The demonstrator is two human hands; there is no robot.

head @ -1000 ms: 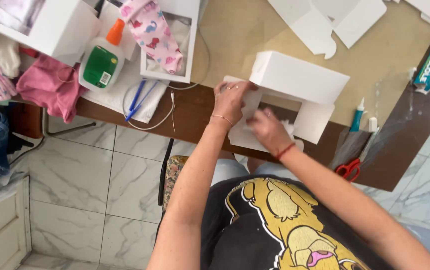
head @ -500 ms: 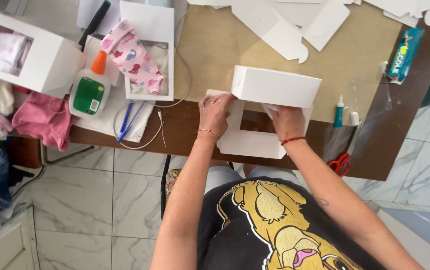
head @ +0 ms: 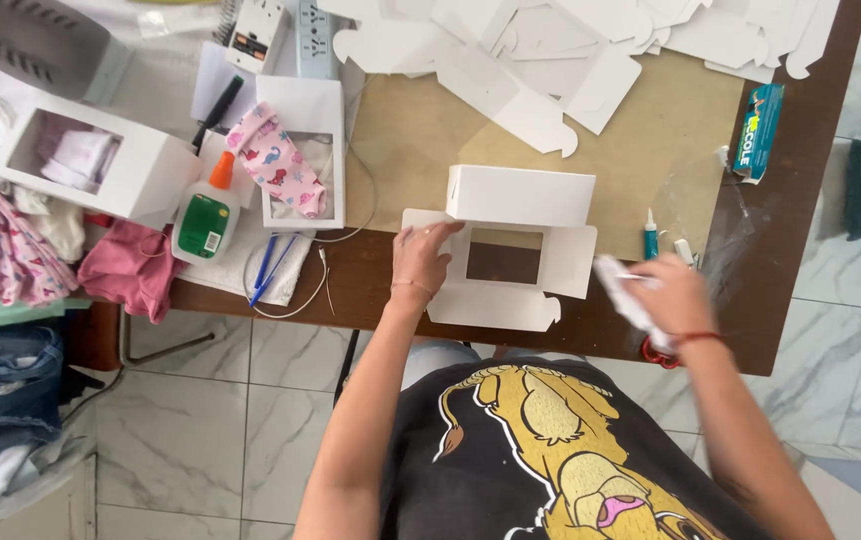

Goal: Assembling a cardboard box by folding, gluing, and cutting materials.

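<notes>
The left hand lies flat and open on the white cardboard box, fingers spread over its left flap, which pins the half-folded box to the table so it cannot slide. The box sits at the near edge of the table, right in front of the person, with one wall already standing upright along the far side and a rectangular window cut in the panel that lies flat, showing dark wood through it.

The right hand is off to the right of the box, near the table edge, closed around a crumpled white cloth or paper; it is blurred, so its exact grip is hard to tell. Just beyond it stands a small blue-capped glue tube, within easy reach.

On the left are a larger glue bottle with an orange cap, two blue pens, a finished window box with a pink patterned garment laid on it, and another filled box. Flat white cardboard blanks are heaped along the far side of the table.
</notes>
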